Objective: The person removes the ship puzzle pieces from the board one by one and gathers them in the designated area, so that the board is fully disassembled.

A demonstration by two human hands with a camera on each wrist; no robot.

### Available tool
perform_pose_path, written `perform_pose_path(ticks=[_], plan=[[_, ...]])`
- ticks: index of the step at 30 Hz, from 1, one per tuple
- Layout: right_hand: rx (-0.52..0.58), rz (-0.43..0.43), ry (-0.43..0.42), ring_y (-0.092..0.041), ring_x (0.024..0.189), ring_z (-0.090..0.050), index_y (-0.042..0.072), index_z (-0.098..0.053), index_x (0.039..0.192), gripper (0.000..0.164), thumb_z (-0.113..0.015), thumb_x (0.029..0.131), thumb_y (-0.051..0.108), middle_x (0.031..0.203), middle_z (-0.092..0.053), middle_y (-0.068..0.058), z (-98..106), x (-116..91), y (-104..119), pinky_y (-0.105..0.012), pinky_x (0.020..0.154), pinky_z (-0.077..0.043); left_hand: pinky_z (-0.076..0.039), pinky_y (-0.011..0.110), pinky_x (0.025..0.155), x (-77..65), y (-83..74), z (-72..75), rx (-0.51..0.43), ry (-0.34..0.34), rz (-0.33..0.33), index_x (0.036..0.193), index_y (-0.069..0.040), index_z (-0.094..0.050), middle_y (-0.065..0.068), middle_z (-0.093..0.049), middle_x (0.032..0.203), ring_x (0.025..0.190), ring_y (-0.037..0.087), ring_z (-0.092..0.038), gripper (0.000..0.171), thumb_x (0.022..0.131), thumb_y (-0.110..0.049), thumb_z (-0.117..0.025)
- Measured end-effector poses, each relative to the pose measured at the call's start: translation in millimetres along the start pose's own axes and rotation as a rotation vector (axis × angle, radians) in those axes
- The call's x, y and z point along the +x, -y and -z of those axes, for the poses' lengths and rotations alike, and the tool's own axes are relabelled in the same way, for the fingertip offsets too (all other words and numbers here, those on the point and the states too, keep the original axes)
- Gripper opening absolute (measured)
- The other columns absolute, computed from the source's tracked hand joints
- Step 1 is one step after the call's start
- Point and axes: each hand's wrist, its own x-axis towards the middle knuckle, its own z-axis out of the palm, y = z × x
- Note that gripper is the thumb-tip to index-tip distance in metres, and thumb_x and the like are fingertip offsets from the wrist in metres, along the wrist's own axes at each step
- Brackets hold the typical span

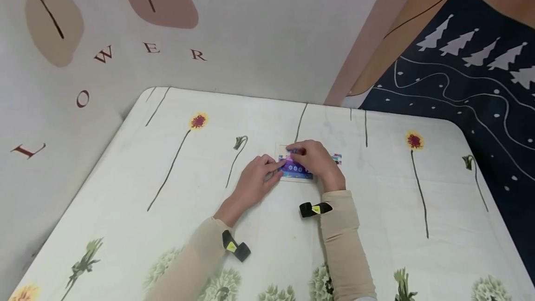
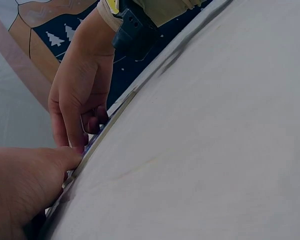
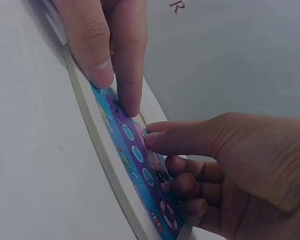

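A small, flat jigsaw puzzle [image 1: 296,174] with a purple and blue sea picture lies in a pale frame on the table. My left hand [image 1: 258,178] is at its left side, index finger extended onto the picture and thumb at the lower left edge. Over the upper part, my right hand [image 1: 314,159] pinches a small puzzle piece between thumb and index finger, mostly hidden by the fingertips. The right wrist view shows the right hand [image 3: 210,170] low over the picture, its other fingers curled, and the left hand's fingers [image 3: 127,75] touching the board [image 3: 102,150].
More colourful puzzle pieces [image 1: 336,159] lie just right of the board, partly behind the right hand. A white cloth with printed flowers covers the table [image 1: 188,166]. A printed wall hanging [image 1: 259,27] stands along the far edge.
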Motion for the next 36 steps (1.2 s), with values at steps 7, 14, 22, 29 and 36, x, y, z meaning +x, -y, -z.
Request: perform_pose_path(ticks=[7, 14, 22, 29, 36], plan=[[0.008, -0.008, -0.001, -0.022, 0.081, -0.052, 0.014, -0.072, 0.131, 0.029, -0.065, 0.103, 0.015, 0.09, -0.061, -0.008, -1.6, 2.2, -1.3, -0.035, 0.074, -0.043, -0.043, 0.031, 0.071, 0.1, 0.0, -0.1, 0.0, -0.004, -0.001, 0.131, -0.01, -0.071, 0.001, -0.063, 0.101, 0.082, 0.017, -0.05, 0.034, 0.099, -0.019, -0.072], [-0.036, -0.021, 0.011, -0.024, 0.083, -0.052, 0.016, -0.07, 0.127, 0.026, -0.059, 0.104, 0.015, 0.097, -0.057, -0.01, -3.9, 2.9, 1.3, -0.038, 0.073, -0.043, -0.042, 0.031, 0.07, -0.8, 2.2, -1.9, -0.006, 0.003, 0.009, 0.131, -0.01, -0.072, 0.001, -0.062, 0.1, 0.082, 0.016, -0.049, 0.033, 0.099, -0.019, -0.071], [-0.099, -0.022, -0.009, -0.03, 0.083, -0.052, 0.017, -0.067, 0.123, 0.026, -0.053, 0.102, 0.011, 0.112, -0.048, -0.015, -4.6, 2.5, 5.3, -0.044, 0.079, -0.046, -0.041, 0.03, 0.07, -2.0, 0.1, -2.0, -0.016, 0.006, -0.001, 0.132, -0.01, -0.071, -0.001, -0.059, 0.098, 0.081, 0.015, -0.047, 0.033, 0.1, -0.019, -0.07], [-0.053, -0.009, -0.025, -0.031, 0.092, -0.054, 0.016, -0.067, 0.118, 0.023, -0.053, 0.102, 0.008, 0.119, -0.049, -0.014, -1.0, 4.0, 5.5, -0.046, 0.086, -0.046, -0.04, 0.03, 0.07, 1.2, -2.8, 0.4, -0.017, 0.0, -0.001, 0.133, -0.01, -0.071, -0.001, -0.057, 0.096, 0.081, 0.015, -0.046, 0.034, 0.1, -0.02, -0.071], [0.018, 0.04, -0.039, -0.031, 0.102, -0.057, 0.006, -0.067, 0.122, 0.022, -0.057, 0.102, 0.007, 0.118, -0.061, -0.017, 1.6, 7.7, -0.2, -0.049, 0.097, -0.048, -0.042, 0.031, 0.071, 1.7, -2.7, 0.9, 0.0, 0.005, 0.003, 0.132, -0.01, -0.071, 0.001, -0.06, 0.099, 0.082, 0.017, -0.049, 0.033, 0.1, -0.019, -0.071]])
